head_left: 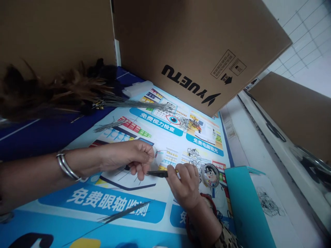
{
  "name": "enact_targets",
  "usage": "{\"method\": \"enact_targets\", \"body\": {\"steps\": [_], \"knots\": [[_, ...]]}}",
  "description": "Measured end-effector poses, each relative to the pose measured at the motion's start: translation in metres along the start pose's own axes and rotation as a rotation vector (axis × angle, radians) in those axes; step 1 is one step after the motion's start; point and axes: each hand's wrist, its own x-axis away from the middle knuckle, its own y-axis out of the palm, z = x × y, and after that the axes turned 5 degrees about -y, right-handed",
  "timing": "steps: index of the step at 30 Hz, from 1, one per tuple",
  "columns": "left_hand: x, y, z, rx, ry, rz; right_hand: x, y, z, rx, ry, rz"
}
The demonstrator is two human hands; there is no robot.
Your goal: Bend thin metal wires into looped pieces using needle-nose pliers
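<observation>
Left grip (142, 160) pinched — right grip (184, 182) round pliers (159, 174).

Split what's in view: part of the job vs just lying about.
Likely in the job:
dark pliers, gripped by the right hand
left hand near the pliers' tip; anything pinched is too small to tell
straight wire bundles
curled wire tangles

Seemingly just lying about:
brown feathers
YUETU carton
teal box
round container

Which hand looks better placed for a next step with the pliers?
Probably the right hand: it holds the pliers, and their tip sits right by the fingers of the left hand.
</observation>
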Motion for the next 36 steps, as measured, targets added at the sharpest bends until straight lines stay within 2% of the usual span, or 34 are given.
{"method": "enact_targets", "body": {"steps": [20, 28, 33, 36], "knots": [[0.0013, -0.0028, 0.0003, -0.002, -0.041, -0.042, -0.0008, 0.0008, -0.0023, -0.006, -0.010, 0.034], [0.0014, -0.0029, -0.0033, -0.051, 0.028, -0.037, -0.0046, -0.0018, -0.0011, -0.058, -0.014, -0.074], [0.0042, 0.0011, 0.0012, -0.161, 0.083, 0.025, -0.0042, 0.0009, -0.0026, -0.098, 0.009, -0.129], [0.0078, 0.0026, 0.0036, -0.240, 0.106, 0.049, -0.0010, 0.0041, -0.0041, -0.174, 0.045, -0.204]]}}
